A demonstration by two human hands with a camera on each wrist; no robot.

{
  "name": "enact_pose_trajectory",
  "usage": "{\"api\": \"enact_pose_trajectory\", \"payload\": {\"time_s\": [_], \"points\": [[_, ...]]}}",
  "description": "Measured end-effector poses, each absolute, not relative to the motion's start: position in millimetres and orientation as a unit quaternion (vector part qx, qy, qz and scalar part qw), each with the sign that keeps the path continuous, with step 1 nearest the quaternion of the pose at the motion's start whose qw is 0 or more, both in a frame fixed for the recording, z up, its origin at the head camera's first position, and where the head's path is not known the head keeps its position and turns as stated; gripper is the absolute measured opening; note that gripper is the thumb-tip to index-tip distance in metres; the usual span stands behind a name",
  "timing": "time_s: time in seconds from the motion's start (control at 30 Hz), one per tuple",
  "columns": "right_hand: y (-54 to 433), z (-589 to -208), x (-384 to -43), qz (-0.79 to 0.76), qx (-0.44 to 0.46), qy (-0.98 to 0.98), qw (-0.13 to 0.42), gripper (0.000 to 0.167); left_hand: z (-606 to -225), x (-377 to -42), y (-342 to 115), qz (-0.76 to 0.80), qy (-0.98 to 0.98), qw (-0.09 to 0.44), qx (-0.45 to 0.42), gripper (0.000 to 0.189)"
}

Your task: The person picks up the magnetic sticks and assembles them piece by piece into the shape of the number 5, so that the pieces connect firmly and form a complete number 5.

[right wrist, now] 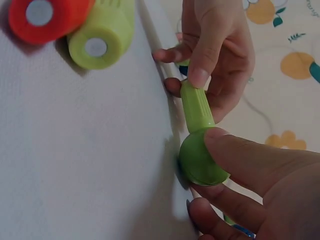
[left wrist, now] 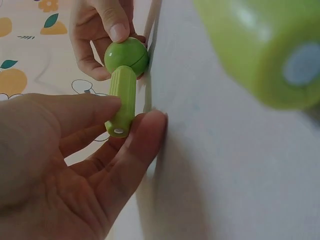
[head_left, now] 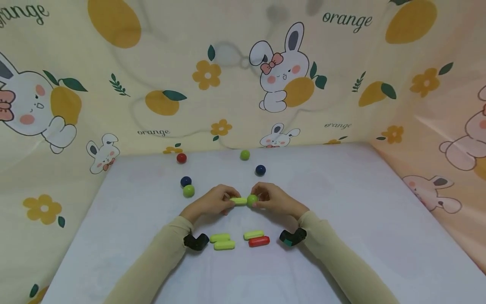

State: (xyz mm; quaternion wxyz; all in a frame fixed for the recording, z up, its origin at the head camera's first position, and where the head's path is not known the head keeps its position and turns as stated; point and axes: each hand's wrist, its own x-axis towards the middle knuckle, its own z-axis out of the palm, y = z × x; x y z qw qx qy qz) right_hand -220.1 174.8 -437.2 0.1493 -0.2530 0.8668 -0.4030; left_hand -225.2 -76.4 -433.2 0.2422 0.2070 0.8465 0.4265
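Observation:
My left hand (head_left: 213, 201) pinches a yellow-green ribbed rod (head_left: 239, 201) between thumb and fingers; its near end shows a small metallic disc in the left wrist view. My right hand (head_left: 276, 200) grips a green ball (head_left: 252, 200) with thumb and fingertips. Ball and rod meet end to end, as the left wrist view shows with the ball (left wrist: 126, 54) against the far end of the rod (left wrist: 123, 100). In the right wrist view the ball (right wrist: 200, 159) sits below the rod (right wrist: 196, 106), its underside close to the table.
Nearer me lie several yellow-green rods (head_left: 224, 245) and a red rod (head_left: 259, 241). Farther back are a red ball (head_left: 181, 158), a green ball (head_left: 244, 155) and a dark blue ball (head_left: 260, 170). Left of my hands, another blue ball (head_left: 186, 181) sits beside a green ball (head_left: 188, 191).

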Motion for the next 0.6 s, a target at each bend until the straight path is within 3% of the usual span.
{"api": "enact_pose_trajectory", "payload": {"time_s": [0.23,0.6], "points": [[180,-437,-224,-0.402,-0.247,0.866,0.164,0.038,-435,-222,-77,0.429,0.849,0.229,0.205,0.032],[195,-447,-234,-0.429,-0.241,0.855,0.162,0.037,-422,-199,-121,0.418,0.868,0.176,0.203,0.037]]}}
